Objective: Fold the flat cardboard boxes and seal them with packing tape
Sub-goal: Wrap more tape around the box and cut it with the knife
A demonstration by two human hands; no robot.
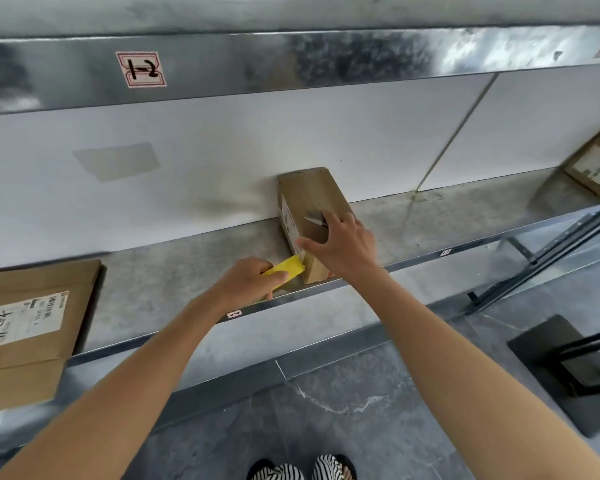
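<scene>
A small sealed brown cardboard box (309,199) with a white label on its left side stands on a grey shelf (187,271), its far end against the white wall. My right hand (343,244) rests on top of the box near its front end and holds small scissors (315,220), whose blades point left. My left hand (248,282) grips a flat yellow piece (286,268) whose tip touches the box's lower front-left corner.
A larger labelled cardboard box (28,327) sits at the shelf's left end, another box (596,168) at the far right. A metal beam tagged "1-2" (141,69) runs overhead. Black metal frame parts (568,355) lie on the floor at right, my striped shoes (302,471) below.
</scene>
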